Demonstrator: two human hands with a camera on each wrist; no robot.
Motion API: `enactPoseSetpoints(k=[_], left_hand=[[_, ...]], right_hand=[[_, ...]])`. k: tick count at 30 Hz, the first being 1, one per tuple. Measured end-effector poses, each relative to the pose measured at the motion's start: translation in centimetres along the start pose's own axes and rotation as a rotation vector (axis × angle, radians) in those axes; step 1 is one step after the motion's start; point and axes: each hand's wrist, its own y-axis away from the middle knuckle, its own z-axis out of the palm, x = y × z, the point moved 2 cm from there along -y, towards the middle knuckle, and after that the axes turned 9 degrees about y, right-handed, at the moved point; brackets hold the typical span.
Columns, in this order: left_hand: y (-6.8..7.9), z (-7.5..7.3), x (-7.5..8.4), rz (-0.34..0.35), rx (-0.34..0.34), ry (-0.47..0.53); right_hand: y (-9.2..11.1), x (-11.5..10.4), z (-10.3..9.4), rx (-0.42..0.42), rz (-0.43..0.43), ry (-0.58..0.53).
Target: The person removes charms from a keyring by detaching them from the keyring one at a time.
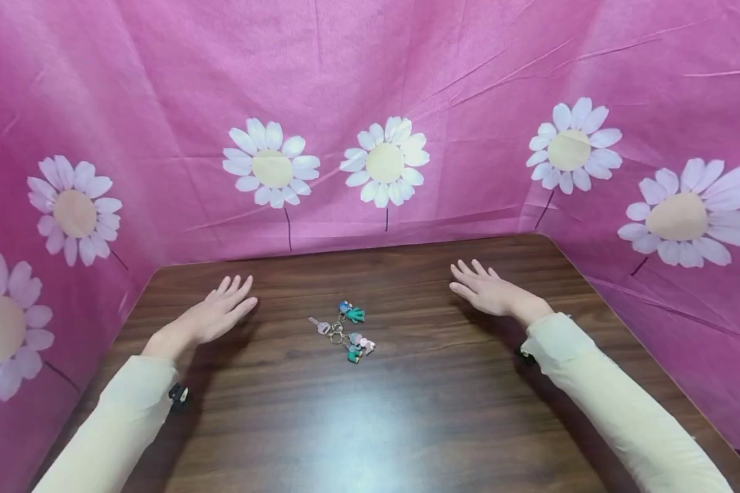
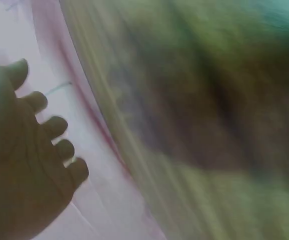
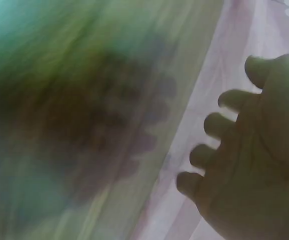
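Note:
A key ring (image 1: 336,333) lies on the brown wooden table (image 1: 271,411), near its middle. On it hang a pale purple key (image 1: 319,325) and several small figure charms, among them a green and blue figure (image 1: 352,312) and a pink and grey one (image 1: 362,342). My left hand (image 1: 212,315) hovers palm down over the table to the left of the keys, fingers straight and holding nothing. To the right, my right hand (image 1: 490,291) is held likewise, palm down with fingers extended. Both wrist views show a bare palm, with the hand's shadow on the wood.
Pink cloth (image 1: 456,89) printed with white daisies hangs behind the table and along both sides. The table's far edge (image 1: 370,250) runs just beyond the fingertips. A bright light reflection falls on the wood in front of the keys.

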Motion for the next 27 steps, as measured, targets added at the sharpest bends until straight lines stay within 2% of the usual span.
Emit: enactPoseSetpoints(k=[5,9,13,16,17,21,27], left_hand=[[-1.5,-0.6,2.9,-0.001,-0.098,0.107],[-2.1,-0.6,5.6,0.005,-0.174,0.174],[-2.7,-0.4,8.4,0.080,-0.240,0.230],[-3.3,-0.2,9.9,0.141,-0.289,0.316],[-3.5,0.0,10.2,0.153,-0.304,0.354],[-4.3,0.9,10.5,0.169,-0.337,0.522],[-5.7,3.7,10.1,0.200,-0.355,0.670]], right_hand=[[-0.6,-1.2,-0.9,-0.099,-0.017,-0.231],[-1.2,-2.5,-1.5,-0.125,-0.070,-0.381],[-2.1,-4.3,-1.8,-0.210,-0.164,-0.664],[-2.9,-5.8,-1.7,-0.307,-0.177,-0.899],[-3.2,-6.2,-1.6,-0.326,-0.177,-0.940],[-4.2,-8.0,-1.0,-0.370,-0.181,-1.042],[-5.7,-10.4,0.5,-0.391,-0.147,-0.982]])
